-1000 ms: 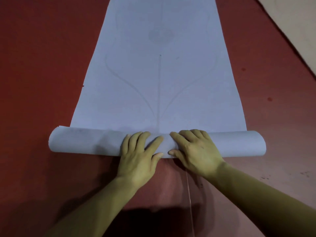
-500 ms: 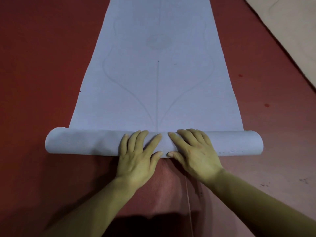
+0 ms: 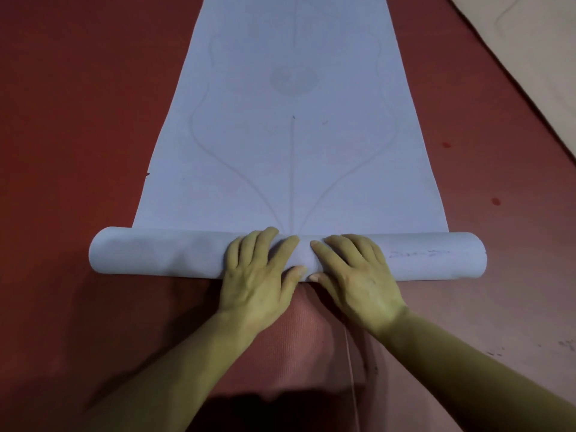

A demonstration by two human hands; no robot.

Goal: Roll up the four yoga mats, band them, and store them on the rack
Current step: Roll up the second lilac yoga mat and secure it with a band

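Note:
A pale blue yoga mat [image 3: 293, 145] with a faint line pattern lies flat on the floor and stretches away from me. Its near end is wound into a roll [image 3: 162, 254] lying crosswise in front of me. My left hand [image 3: 258, 275] and my right hand [image 3: 355, 275] press side by side on the middle of the roll. Their fingers lie over its top and the thumbs touch its near side. Faint writing shows on the roll's right part.
Red floor matting [image 3: 62, 120] surrounds the blue mat on both sides. A beige mat [image 3: 530, 42] lies spread at the far right corner. A thin pale cord [image 3: 350, 369] runs on the floor between my forearms. No rack is in view.
The roll has turned a little further along the mat, away from me, and both hands stayed on its middle. The mat's circle emblem now sits nearer the roll.

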